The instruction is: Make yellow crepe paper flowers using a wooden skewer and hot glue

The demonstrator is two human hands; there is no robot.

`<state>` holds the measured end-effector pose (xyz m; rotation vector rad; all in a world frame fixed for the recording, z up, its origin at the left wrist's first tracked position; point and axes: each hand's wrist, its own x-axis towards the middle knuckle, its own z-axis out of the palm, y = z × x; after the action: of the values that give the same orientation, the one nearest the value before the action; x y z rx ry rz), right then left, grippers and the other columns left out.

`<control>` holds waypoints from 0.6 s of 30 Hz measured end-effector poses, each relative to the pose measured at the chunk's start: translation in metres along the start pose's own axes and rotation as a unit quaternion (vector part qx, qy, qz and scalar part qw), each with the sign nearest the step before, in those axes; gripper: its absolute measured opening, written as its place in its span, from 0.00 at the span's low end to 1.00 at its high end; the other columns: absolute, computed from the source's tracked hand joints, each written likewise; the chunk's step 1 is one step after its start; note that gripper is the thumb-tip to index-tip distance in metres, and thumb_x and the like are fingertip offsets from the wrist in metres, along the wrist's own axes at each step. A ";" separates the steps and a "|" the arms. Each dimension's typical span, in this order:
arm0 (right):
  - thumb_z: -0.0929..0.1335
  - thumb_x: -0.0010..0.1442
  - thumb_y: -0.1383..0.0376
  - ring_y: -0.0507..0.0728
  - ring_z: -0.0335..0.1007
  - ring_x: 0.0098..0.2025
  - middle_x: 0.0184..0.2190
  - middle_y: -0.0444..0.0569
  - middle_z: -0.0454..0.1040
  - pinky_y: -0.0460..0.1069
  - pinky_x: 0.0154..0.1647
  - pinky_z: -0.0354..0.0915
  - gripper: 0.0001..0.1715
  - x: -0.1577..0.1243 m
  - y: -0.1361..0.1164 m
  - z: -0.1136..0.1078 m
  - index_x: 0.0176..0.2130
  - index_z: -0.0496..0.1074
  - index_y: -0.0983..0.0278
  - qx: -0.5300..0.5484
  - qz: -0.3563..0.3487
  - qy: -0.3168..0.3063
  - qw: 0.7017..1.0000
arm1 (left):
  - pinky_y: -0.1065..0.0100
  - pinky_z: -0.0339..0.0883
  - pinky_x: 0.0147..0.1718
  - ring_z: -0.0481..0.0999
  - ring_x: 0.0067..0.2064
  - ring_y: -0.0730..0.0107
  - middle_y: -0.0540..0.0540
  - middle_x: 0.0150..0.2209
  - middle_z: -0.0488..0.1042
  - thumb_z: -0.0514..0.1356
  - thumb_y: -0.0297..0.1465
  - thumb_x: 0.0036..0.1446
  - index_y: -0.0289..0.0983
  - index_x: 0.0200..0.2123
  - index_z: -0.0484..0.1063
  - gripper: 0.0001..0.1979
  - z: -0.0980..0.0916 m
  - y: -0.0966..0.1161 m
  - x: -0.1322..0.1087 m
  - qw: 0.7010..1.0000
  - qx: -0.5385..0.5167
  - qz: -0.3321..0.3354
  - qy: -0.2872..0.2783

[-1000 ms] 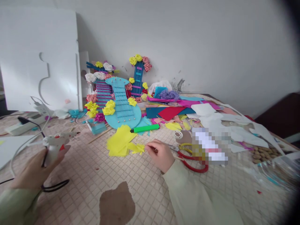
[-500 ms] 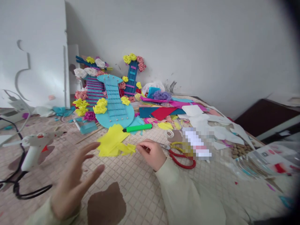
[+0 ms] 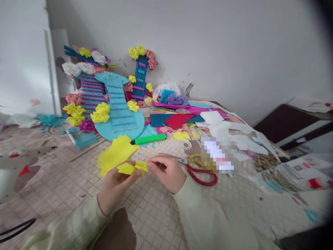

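- Pinching with the left hand [image 3: 111,191] at a folded yellow paper piece [image 3: 127,169], over the bench [image 3: 151,215]. And with the right hand [image 3: 170,172]?
- Curled narrow, fingertips just beside the paper's right end; impossible to tell whether gripping anything.
- Heavy or light?
- Probably very light, soft, easily creased or torn, hardly slippery.
- Where to take hold?
- Best at the bunched part by the left thumb, pinching gently, without crushing the loose flaps.
- And farther out?
- Flat yellow sheets [image 3: 114,152] just beyond the left hand, then a green marker [image 3: 151,139]; red-handled scissors [image 3: 189,168] beside the right hand; past the marker, a light-blue guitar-shaped cut-out [image 3: 118,110] with yellow paper flowers [image 3: 100,113].
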<state>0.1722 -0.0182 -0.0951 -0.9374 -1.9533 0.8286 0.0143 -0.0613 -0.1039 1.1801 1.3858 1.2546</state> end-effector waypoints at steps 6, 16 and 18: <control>0.65 0.55 0.70 0.49 0.63 0.26 0.24 0.46 0.68 0.43 0.24 0.59 0.07 -0.004 -0.001 0.006 0.28 0.72 0.68 -0.029 -0.021 0.018 0.999 | 0.74 0.70 0.29 0.74 0.29 0.72 0.53 0.26 0.75 0.66 0.35 0.38 0.38 0.29 0.71 0.12 0.001 -0.005 -0.009 0.997 -0.056 -0.048 0.036; 0.64 0.56 0.71 0.49 0.62 0.26 0.27 0.47 0.69 0.44 0.28 0.62 0.06 -0.008 -0.004 0.015 0.32 0.71 0.67 -0.049 -0.064 0.050 0.995 | 0.80 0.69 0.27 0.75 0.28 0.76 0.56 0.26 0.77 0.67 0.32 0.37 0.40 0.29 0.71 0.12 -0.001 -0.008 -0.014 0.992 -0.091 -0.058 0.071; 0.64 0.56 0.71 0.49 0.62 0.27 0.27 0.47 0.68 0.44 0.28 0.62 0.06 -0.009 -0.004 0.016 0.31 0.71 0.68 -0.048 -0.067 0.051 0.995 | 0.80 0.69 0.27 0.75 0.28 0.77 0.56 0.26 0.77 0.67 0.31 0.37 0.40 0.30 0.71 0.12 -0.002 -0.008 -0.014 0.992 -0.083 -0.058 0.075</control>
<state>0.1610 -0.0307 -0.1025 -0.8762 -1.9564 0.6036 0.0134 -0.0758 -0.1118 0.8944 1.4086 1.3696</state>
